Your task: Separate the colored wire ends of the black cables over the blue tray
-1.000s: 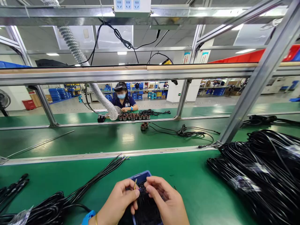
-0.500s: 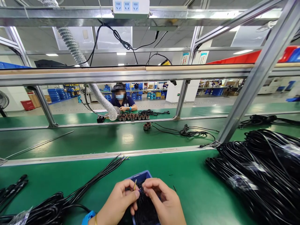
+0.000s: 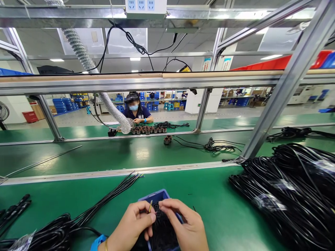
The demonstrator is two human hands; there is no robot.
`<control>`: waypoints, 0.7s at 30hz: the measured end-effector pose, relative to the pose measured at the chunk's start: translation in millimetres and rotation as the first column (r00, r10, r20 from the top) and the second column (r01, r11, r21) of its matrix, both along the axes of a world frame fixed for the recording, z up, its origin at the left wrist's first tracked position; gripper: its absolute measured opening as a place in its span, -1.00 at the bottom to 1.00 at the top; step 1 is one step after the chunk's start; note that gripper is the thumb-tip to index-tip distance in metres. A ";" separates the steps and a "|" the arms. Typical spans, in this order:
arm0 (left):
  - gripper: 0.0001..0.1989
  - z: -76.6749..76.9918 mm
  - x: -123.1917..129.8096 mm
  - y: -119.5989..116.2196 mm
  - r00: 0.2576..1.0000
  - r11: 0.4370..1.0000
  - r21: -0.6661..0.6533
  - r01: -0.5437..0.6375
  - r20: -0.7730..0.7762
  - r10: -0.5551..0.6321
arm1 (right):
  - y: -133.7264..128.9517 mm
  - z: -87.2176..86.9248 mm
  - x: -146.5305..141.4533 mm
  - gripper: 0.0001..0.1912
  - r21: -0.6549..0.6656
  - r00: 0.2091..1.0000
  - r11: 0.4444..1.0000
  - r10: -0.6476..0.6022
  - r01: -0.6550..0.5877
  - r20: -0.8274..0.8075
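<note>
My left hand (image 3: pixel 137 223) pinches a wire end (image 3: pixel 150 206) between thumb and forefinger; a yellow-green strand sticks up and a thin reddish tip points right. Just to its right, my right hand (image 3: pixel 184 221) has thumb and forefinger pressed together; anything between them is too small to make out. Under both hands is a blue bin (image 3: pixel 157 195) holding many thin black pieces (image 3: pixel 163 230). A blue band (image 3: pixel 98 241) circles my left wrist. At the left, a bundle of black cables (image 3: pixel 104 204) lies with its stripped ends pointing away from me.
Coiled black cables (image 3: pixel 282 195) pile up at the right. Beyond a metal rail (image 3: pixel 104 174), copper-wound parts (image 3: pixel 168 139) with a cable (image 3: pixel 214 145) lie on the green belt. A masked person (image 3: pixel 136 111) sits opposite, near a silver duct (image 3: pixel 110 108). A slanted metal post (image 3: pixel 282 76) stands right.
My right fingertips have drawn slightly away from the wire tip in my left hand. The copper-wound parts and their cable on the far belt have shifted a little right.
</note>
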State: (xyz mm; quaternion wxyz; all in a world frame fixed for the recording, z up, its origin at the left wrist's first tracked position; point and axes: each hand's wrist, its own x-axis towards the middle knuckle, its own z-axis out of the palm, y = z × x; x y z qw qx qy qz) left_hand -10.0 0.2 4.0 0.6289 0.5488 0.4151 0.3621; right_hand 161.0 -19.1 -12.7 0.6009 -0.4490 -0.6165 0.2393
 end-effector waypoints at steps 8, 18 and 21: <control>-0.59 3.9 0.9 -2.4 0.999 1.000 0.002 0.004 -0.032 -0.004 | 0.2 -3.6 -4.6 -0.88 0.103 0.999 0.994 0.041 -0.042 0.007; -0.53 -1.8 -3.1 -0.7 1.000 1.000 0.016 0.013 -0.015 -0.013 | 0.0 -0.3 -7.5 -0.91 0.066 0.999 0.998 -0.006 0.003 0.049; -0.53 -8.9 -6.3 2.1 0.999 0.999 0.029 0.042 0.000 -0.042 | 1.3 -1.6 -9.1 -0.92 -0.010 1.000 1.000 0.007 -0.007 -0.001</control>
